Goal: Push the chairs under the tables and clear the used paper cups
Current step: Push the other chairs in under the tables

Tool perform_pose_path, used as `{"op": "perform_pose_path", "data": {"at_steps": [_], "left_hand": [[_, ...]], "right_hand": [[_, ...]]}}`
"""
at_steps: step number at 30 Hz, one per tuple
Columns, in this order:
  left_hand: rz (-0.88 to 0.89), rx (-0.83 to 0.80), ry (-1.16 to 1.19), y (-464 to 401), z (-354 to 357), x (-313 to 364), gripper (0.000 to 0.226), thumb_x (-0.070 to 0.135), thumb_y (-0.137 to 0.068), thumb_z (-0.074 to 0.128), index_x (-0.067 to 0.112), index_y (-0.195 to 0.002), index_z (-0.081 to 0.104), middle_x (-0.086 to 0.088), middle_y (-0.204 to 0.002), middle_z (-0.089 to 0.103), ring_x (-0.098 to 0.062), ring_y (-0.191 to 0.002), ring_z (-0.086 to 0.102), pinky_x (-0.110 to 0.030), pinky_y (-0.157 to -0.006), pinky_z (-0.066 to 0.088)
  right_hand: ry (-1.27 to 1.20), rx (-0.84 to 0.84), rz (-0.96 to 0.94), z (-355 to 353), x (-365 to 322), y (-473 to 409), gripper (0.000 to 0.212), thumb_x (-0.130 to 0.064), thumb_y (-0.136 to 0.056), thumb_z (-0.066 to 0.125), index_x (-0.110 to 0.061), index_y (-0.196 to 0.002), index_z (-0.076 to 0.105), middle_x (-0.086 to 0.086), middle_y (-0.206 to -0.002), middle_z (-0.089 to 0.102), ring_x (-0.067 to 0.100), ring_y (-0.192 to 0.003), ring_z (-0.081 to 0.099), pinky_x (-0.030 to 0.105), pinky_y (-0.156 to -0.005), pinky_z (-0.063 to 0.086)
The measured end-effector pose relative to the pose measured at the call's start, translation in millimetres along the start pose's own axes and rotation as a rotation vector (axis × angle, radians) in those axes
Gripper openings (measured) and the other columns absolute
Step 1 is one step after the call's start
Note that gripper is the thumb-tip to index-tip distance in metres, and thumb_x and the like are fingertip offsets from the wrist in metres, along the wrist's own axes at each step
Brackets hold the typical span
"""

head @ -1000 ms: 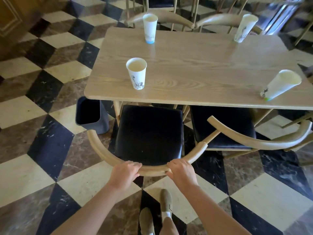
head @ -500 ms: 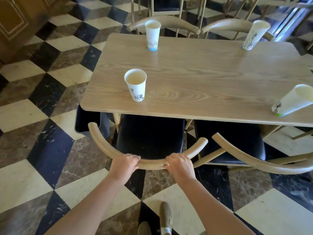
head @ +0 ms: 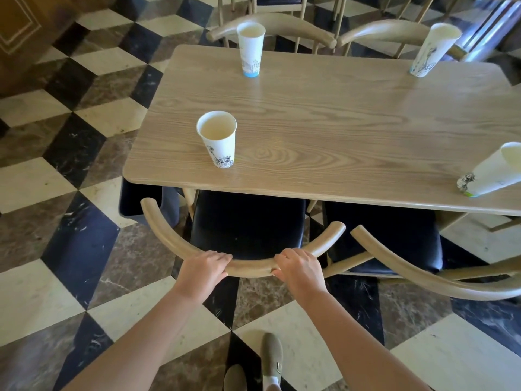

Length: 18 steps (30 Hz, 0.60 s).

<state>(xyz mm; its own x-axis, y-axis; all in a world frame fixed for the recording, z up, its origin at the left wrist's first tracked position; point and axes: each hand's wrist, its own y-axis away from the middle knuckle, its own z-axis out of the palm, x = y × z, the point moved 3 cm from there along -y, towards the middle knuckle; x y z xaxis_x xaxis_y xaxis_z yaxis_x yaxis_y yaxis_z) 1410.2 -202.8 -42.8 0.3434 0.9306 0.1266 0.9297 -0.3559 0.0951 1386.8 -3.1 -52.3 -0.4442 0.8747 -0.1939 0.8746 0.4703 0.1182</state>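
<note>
A chair with a black seat [head: 248, 224] and a curved wooden back rail stands at the near edge of the wooden table [head: 338, 131], its seat partly under the top. My left hand [head: 204, 268] and my right hand [head: 301, 268] both grip the middle of that rail. Several white paper cups stand on the table: one near me [head: 218, 139], one at the far left [head: 251, 49], one at the far right [head: 431, 50], one at the right edge [head: 496, 172]. A second black-seated chair [head: 386, 238] stands to the right, partly under the table.
A dark bin [head: 146, 201] sits on the floor by the table's left corner. Two more wooden chairs [head: 270, 24] line the far side. The checkered marble floor [head: 56, 249] spreads to the left and behind me. My feet show at the bottom.
The chair under my hands has slid forward, so more of its black seat lies beneath the table top. I have stepped closer to the table.
</note>
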Motion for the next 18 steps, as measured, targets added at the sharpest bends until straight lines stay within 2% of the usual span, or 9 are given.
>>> {"op": "perform_pose_path", "data": {"at_steps": [2, 4, 6, 9, 11, 13, 18], "left_hand": [[-0.017, -0.020, 0.002, 1, 1, 1, 0.051, 0.018, -0.042, 0.094, 0.012, -0.088, 0.074, -0.001, -0.079, 0.077, -0.017, -0.072, 0.072, -0.033, -0.055, 0.060], [-0.055, -0.062, 0.015, -1, 2, 1, 0.047, 0.019, -0.057, 0.089, 0.012, -0.100, 0.071, -0.002, -0.091, 0.076, -0.018, -0.082, 0.071, -0.033, -0.066, 0.059], [-0.100, -0.149, 0.029, -6, 3, 2, 0.046, 0.022, -0.079, 0.072, 0.014, -0.122, 0.057, -0.003, -0.112, 0.069, -0.019, -0.101, 0.063, -0.034, -0.083, 0.054], [-0.102, -0.216, -0.012, -11, -1, 9, 0.057, 0.029, -0.088, 0.059, 0.018, -0.138, 0.034, -0.001, -0.125, 0.058, -0.017, -0.111, 0.055, -0.032, -0.088, 0.051], [-0.117, -0.184, 0.041, -12, -11, 16, 0.058, 0.030, -0.087, 0.060, 0.018, -0.138, 0.034, 0.000, -0.128, 0.055, -0.017, -0.113, 0.053, -0.033, -0.090, 0.050], [-0.127, -0.111, 0.091, -12, -27, 26, 0.053, 0.031, -0.087, 0.060, 0.017, -0.135, 0.040, -0.001, -0.124, 0.058, -0.018, -0.109, 0.057, -0.034, -0.088, 0.051], [-0.059, 0.070, 0.099, -6, -73, 62, 0.028, 0.033, -0.087, 0.058, 0.015, -0.108, 0.061, 0.000, -0.093, 0.066, -0.018, -0.084, 0.064, -0.033, -0.066, 0.053]], "right_hand": [[-0.016, -0.012, 0.017, 0, -1, 2, 0.023, -0.026, -0.065, 0.085, -0.013, -0.077, 0.071, 0.002, -0.068, 0.068, 0.021, -0.065, 0.065, 0.035, -0.066, 0.058], [-0.060, -0.025, 0.038, 1, 0, 1, 0.022, -0.027, -0.079, 0.073, -0.012, -0.094, 0.069, 0.004, -0.086, 0.068, 0.023, -0.083, 0.064, 0.037, -0.082, 0.053], [-0.076, -0.058, 0.051, 2, 1, 0, 0.027, -0.030, -0.087, 0.063, -0.013, -0.108, 0.063, 0.004, -0.101, 0.066, 0.023, -0.097, 0.058, 0.036, -0.093, 0.046], [-0.074, -0.111, 0.043, -4, 0, 5, 0.039, -0.031, -0.088, 0.062, -0.015, -0.123, 0.054, 0.003, -0.116, 0.061, 0.022, -0.112, 0.052, 0.036, -0.103, 0.038], [-0.070, -0.117, 0.041, -14, 1, 10, 0.045, -0.030, -0.089, 0.061, -0.016, -0.129, 0.049, 0.004, -0.122, 0.059, 0.023, -0.118, 0.049, 0.038, -0.105, 0.036], [-0.060, -0.078, 0.067, -31, 3, 17, 0.040, -0.031, -0.089, 0.060, -0.017, -0.126, 0.051, 0.004, -0.119, 0.059, 0.024, -0.114, 0.050, 0.038, -0.101, 0.039], [-0.030, 0.024, 0.158, -80, 7, 50, 0.026, -0.031, -0.090, 0.055, -0.016, -0.111, 0.058, 0.004, -0.107, 0.063, 0.024, -0.100, 0.057, 0.036, -0.088, 0.046]]}}
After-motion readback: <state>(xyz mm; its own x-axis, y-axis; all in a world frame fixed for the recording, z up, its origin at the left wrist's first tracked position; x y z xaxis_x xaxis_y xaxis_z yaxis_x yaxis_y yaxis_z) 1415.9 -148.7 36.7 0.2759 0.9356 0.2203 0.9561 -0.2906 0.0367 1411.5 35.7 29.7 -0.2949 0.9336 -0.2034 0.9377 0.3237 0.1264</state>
